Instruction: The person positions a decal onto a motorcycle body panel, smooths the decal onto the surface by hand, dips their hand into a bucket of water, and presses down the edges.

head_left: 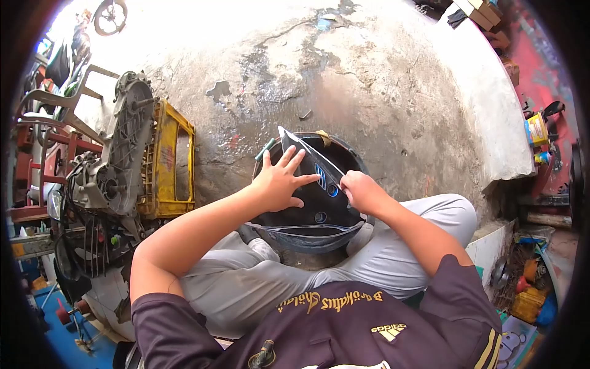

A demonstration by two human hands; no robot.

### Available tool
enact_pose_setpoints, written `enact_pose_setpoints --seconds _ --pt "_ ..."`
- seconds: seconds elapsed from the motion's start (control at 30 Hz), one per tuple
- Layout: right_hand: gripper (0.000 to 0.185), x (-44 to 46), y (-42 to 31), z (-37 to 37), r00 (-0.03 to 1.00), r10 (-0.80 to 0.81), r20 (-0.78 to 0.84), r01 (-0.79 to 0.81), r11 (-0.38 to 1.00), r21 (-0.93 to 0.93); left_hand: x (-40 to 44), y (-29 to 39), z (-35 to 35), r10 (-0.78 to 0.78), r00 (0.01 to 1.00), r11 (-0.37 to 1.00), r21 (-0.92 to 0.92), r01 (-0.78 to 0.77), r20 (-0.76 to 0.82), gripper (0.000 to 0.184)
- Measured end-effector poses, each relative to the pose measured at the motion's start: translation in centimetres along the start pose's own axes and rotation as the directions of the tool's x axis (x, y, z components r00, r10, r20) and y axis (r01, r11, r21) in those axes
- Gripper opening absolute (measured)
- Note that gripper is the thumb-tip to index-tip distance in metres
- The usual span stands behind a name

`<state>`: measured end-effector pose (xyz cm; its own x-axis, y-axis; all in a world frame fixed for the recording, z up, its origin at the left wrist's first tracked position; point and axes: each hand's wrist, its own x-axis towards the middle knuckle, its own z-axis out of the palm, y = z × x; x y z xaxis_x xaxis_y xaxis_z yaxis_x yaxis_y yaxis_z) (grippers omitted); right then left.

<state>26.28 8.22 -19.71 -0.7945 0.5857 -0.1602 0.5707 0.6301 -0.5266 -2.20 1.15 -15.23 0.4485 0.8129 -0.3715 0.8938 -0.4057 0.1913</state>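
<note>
A black fairing panel (310,158) with blue and silver decals leans up out of a dark round basin (302,242) between my legs. My left hand (281,179) lies on the panel's face with its fingers spread. At the panel's right edge, my right hand (364,194) is closed with fingers curled around it. Another dark surface with a blue ring (320,217) shows lower in the basin; whether it is a separate part I cannot tell. A small green object (265,149) rests at the basin's left rim, and a tan scrap (324,138) at its far rim.
To the left stand a yellow crate (165,161) and a grey metal engine casing (126,138). A chair frame (80,92) is behind them. Wet, stained concrete (399,111) spreads ahead. A raised white ledge (498,123) and a tin can (536,130) are at right.
</note>
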Motion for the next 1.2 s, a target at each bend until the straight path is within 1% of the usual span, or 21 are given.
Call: enact_pose_setpoints --seconds 0.07,0.13,0.2,0.27,0.4,0.47,0.6,0.67,0.7,0.77,0.8,0.87,0.9,0.97,1.0,1.07,1.1,1.2 --pt "0.007 0.8 -0.2 0.0 1.0 0.007 -0.016 -0.007 1.0 -0.017 0.1 0.1 0.0 -0.007 1.0 1.0 -0.022 0.007 0.018 0.082" --pt "0.008 1.9 -0.3 0.1 0.991 -0.001 -0.132 0.002 1.0 0.01 0.1 0.2 -0.2 -0.01 0.999 1.0 -0.009 0.01 0.031 0.083" --pt "0.008 1.8 -0.3 0.0 0.991 -0.004 -0.137 0.004 1.0 0.003 0.2 0.3 -0.5 -0.011 0.999 1.0 0.006 0.011 0.045 0.083" --pt "0.008 1.2 -0.5 -0.2 1.0 0.014 0.008 -0.013 0.998 -0.056 0.2 0.3 -0.6 -0.013 0.999 1.0 -0.006 0.014 0.05 0.083" --pt "0.008 0.5 -0.1 0.1 1.0 0.001 0.013 0.0 0.999 -0.047 0.1 0.2 -0.4 -0.01 0.999 1.0 -0.006 0.011 0.043 0.083" --pt "0.008 1.1 -0.4 0.1 0.998 0.005 -0.069 -0.008 0.999 -0.042 0.1 0.2 -0.3 -0.015 0.999 1.0 -0.002 0.015 0.042 0.084" --pt "0.008 1.6 -0.4 0.2 0.992 -0.026 -0.127 0.026 1.0 -0.001 0.1 0.4 -0.6 -0.017 0.999 1.0 -0.002 0.017 0.048 0.084" --pt "0.007 0.8 -0.3 0.3 0.999 -0.015 -0.037 0.014 0.999 -0.035 0.2 0.4 -0.7 -0.017 0.998 1.0 0.004 0.017 0.057 0.084" --pt "0.007 0.5 -0.1 0.2 0.999 -0.016 -0.037 0.015 0.999 -0.036 0.2 0.3 -0.6 -0.018 0.998 1.0 0.004 0.017 0.056 0.084" --pt "0.006 0.1 0.2 -0.1 0.999 -0.003 0.047 0.005 0.999 -0.034 0.3 0.2 -0.3 -0.013 0.998 1.0 0.002 0.013 0.055 0.085" --pt "0.006 0.3 0.2 0.1 0.999 -0.003 0.05 0.004 0.999 -0.033 0.2 0.3 -0.4 -0.014 0.998 1.0 -0.001 0.014 0.057 0.085" --pt "0.007 0.8 0.0 0.7 0.993 -0.05 -0.103 0.048 0.999 -0.026 0.0 0.4 -0.5 -0.011 0.999 1.0 -0.011 0.011 0.032 0.083" --pt "0.007 1.2 -0.1 0.7 0.994 -0.043 -0.099 0.041 0.999 -0.029 0.1 0.4 -0.6 -0.004 1.0 1.0 -0.017 0.005 0.03 0.083" --pt "0.008 1.7 -0.1 0.6 0.987 -0.072 -0.145 0.07 0.997 -0.019 0.2 0.4 -0.6 -0.011 0.999 1.0 0.011 0.011 0.038 0.084" --pt "0.008 1.1 0.2 0.6 0.989 -0.06 -0.135 0.058 0.998 -0.017 0.4 0.4 -0.7 -0.016 0.999 0.999 0.029 0.015 0.048 0.086" --pt "0.009 0.4 0.5 0.9 0.994 -0.084 -0.063 0.08 0.995 -0.062 0.6 0.5 -0.7 -0.022 0.997 0.999 0.028 0.02 0.072 0.091" --pt "0.009 0.1 0.6 0.8 0.995 -0.079 -0.058 0.076 0.996 -0.056 0.7 0.6 -0.7 -0.035 0.997 0.999 0.028 0.033 0.065 0.096" --pt "0.007 -0.6 1.0 0.6 0.996 -0.087 -0.015 0.086 0.996 -0.037 0.7 0.8 -0.3 -0.047 0.996 0.998 0.04 0.044 0.071 0.098"
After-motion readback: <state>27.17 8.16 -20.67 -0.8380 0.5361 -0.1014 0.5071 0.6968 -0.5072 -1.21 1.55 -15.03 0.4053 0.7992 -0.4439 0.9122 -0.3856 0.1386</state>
